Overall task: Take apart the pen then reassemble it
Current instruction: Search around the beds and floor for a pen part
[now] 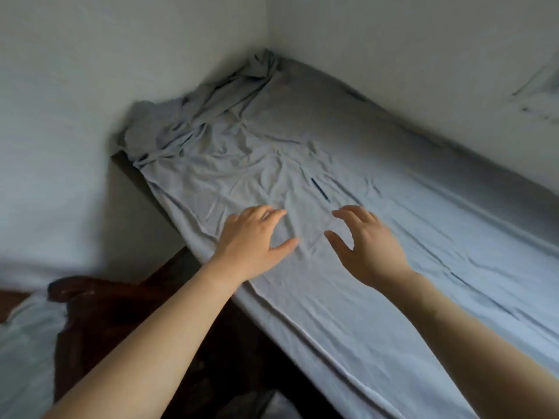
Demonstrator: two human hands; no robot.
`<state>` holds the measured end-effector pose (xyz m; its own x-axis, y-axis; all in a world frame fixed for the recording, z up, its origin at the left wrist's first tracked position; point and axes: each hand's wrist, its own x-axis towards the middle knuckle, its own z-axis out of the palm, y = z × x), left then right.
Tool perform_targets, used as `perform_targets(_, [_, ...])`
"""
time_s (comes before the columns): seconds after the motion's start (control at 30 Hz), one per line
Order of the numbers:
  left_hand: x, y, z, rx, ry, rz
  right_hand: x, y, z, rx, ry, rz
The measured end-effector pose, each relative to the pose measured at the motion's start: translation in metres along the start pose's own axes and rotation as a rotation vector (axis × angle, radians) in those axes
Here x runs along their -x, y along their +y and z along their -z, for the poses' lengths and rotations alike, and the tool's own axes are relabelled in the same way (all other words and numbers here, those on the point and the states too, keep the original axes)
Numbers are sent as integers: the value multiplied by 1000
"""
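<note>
A thin dark pen (320, 190) lies alone on the wrinkled grey-blue sheet (408, 237) of a bed, pointing away from me and slightly to the left. My left hand (252, 237) hovers over the sheet below and to the left of the pen, fingers spread, holding nothing. On the other side, my right hand (367, 241) is just below the pen, fingers apart and curved, also empty. Neither hand touches the pen.
The bed sits in a corner of white walls (393, 40). The sheet is bunched up at the far corner (211, 101). A dark brown wooden piece (121, 313) stands at the bed's left edge, with pale fabric (27, 343) at the lower left.
</note>
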<state>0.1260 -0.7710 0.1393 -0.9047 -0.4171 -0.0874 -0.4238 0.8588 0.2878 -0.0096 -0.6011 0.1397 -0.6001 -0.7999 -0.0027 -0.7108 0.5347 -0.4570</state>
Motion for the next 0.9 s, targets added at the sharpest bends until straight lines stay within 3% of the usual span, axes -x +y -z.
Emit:
perform_targets(0.2, [-112, -37, -39, -9, -101, -98, -70, 33, -25, 42, -28, -147])
perform_targets(0.43, [-177, -82, -108, -25, -116, -108, -143, 66, -77, 25, -94, -262])
perform_targets(0.7, [-187, -108, -151, -11, 54, -146, -197, 82, -122, -67, -63, -321])
perform_targets(0.9, [-190, -112, -156, 7, 46, -146, -199, 82, -138, -127, 16, -347])
